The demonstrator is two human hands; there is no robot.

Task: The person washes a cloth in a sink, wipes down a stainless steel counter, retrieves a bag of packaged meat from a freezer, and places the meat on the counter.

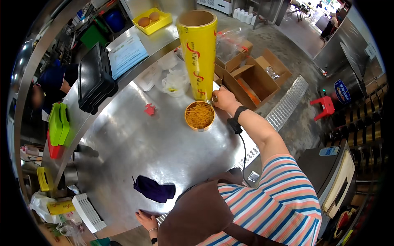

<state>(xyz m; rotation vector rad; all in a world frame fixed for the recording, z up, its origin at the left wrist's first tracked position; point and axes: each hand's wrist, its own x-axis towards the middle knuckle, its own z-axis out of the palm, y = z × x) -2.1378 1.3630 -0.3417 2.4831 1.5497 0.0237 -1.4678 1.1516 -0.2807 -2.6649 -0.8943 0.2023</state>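
My right hand [223,97] reaches to the far right edge of the steel table [129,147], beside the foot of a tall upright yellow roll of wrap [200,58]. Its fingers are curled at a small object that I cannot make out. Just left of the hand sits a round container [199,116] full of thin orange-yellow shreds. My left hand [147,220] rests at the table's near edge, fingers apart, below a dark purple cloth item [154,188]. A small red piece [150,109] lies on the steel, left of the container.
Plastic bags [174,80] lie behind the container. A raised shelf holds a black case [96,80], blue-white sheets [126,55] and a yellow tray [152,21] with two brown eggs. Open cardboard boxes [249,80] and a red stool [323,107] stand at right. Another person is at far left.
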